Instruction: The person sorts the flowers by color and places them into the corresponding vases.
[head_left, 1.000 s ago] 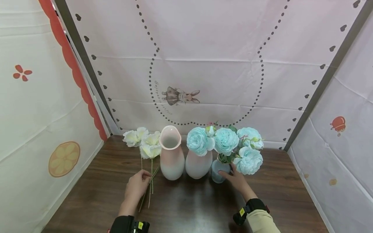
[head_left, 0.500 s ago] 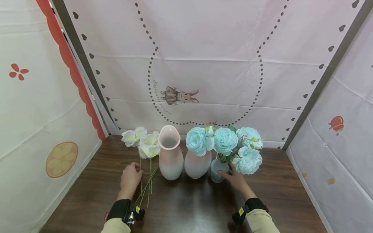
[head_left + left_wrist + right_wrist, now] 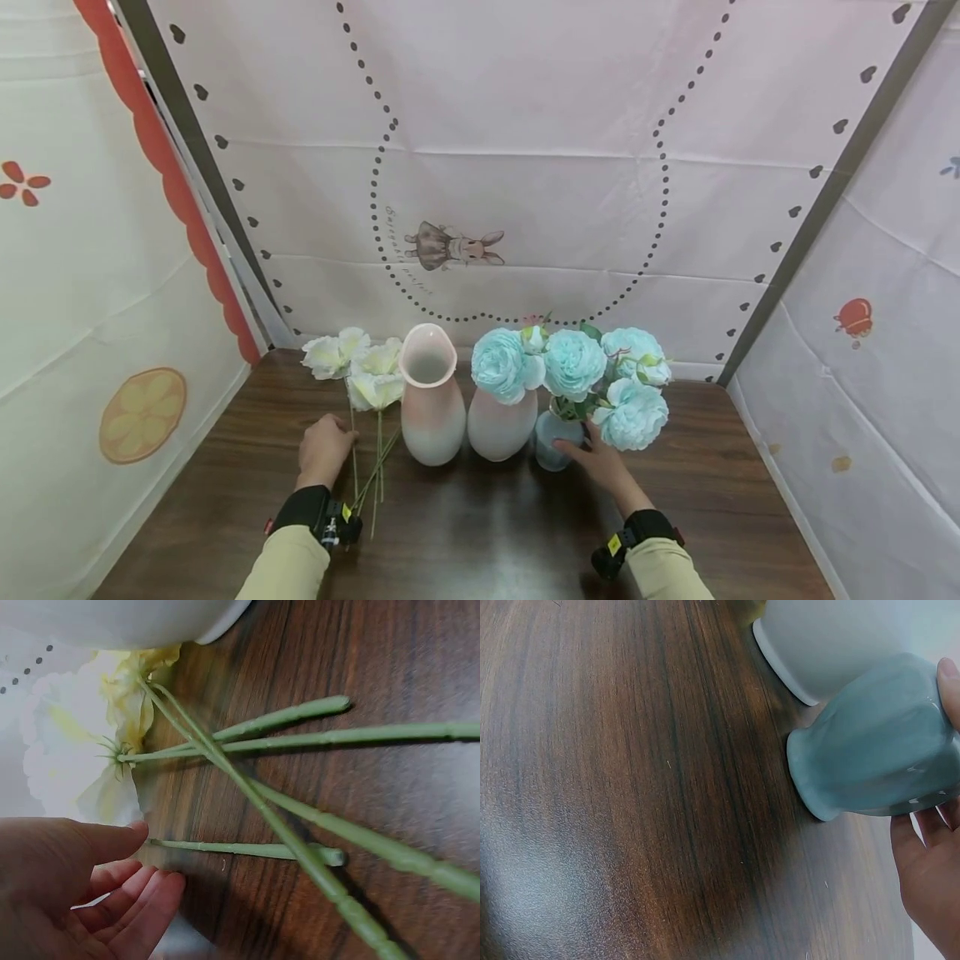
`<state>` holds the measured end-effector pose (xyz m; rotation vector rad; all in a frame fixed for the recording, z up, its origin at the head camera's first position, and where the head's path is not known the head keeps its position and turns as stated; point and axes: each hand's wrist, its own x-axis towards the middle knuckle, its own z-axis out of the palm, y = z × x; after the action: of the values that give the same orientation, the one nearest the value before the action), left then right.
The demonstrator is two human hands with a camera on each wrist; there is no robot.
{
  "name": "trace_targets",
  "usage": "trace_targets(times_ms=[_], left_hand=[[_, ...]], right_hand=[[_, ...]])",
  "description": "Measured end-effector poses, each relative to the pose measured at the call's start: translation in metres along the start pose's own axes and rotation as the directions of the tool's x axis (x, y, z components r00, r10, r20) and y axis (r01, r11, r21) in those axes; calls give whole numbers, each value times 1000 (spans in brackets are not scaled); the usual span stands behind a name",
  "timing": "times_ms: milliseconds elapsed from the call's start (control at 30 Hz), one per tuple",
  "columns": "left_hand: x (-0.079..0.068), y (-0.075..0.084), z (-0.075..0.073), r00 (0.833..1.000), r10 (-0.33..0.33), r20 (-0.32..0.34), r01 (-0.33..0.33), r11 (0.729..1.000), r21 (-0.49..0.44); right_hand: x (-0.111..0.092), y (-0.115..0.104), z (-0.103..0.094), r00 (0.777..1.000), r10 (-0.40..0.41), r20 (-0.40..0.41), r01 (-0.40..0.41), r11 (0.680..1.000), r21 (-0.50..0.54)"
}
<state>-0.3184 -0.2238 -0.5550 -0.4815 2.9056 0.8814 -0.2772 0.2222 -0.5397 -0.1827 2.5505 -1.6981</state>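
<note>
My left hand [image 3: 324, 450] is beside the leftmost of several white artificial flowers [image 3: 377, 388] lying on the brown table. In the left wrist view, its thumb tip meets or nearly meets a green stem [image 3: 240, 848]; a gap separates thumb and fingers. Other stems [image 3: 330, 823] cross one another nearby. On the right, my right hand [image 3: 606, 467] holds a small blue vase [image 3: 548, 435], thumb and fingers around its side, as the right wrist view also shows. Large light-blue flowers [image 3: 574, 364] stand in or above this vase; their stems are mostly hidden.
A pink-and-white vase [image 3: 432, 427] with a wide mouth stands right of the white flowers. Beside it is a second pink-and-white vase [image 3: 501, 429], its mouth covered by a blue flower. The wooden table [image 3: 487, 533] ends at a patterned cloth wall [image 3: 525, 208].
My left hand has moved left, away from the crossed stems to the leftmost stem. My right hand stays at the blue vase. The head view has shifted slightly.
</note>
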Motion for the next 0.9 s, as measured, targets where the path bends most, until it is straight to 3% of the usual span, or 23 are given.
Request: trace_targets(times_ms=[167, 500, 700, 900], left_hand=[[7, -2, -3, 1000, -22, 17, 22, 1000, 12], [11, -3, -4, 1000, -14, 17, 13, 1000, 13], [9, -5, -5, 999, -50, 9, 51, 997, -54], [9, -5, -13, 999, -37, 0, 37, 985, -171]], right_hand=[[1, 0, 3, 1000, -11, -2, 11, 1000, 1], [0, 0, 4, 995, 103, 11, -103, 995, -18], [-2, -3, 3, 984, 177, 19, -176, 984, -36], [0, 1, 1, 992, 123, 10, -123, 992, -25]])
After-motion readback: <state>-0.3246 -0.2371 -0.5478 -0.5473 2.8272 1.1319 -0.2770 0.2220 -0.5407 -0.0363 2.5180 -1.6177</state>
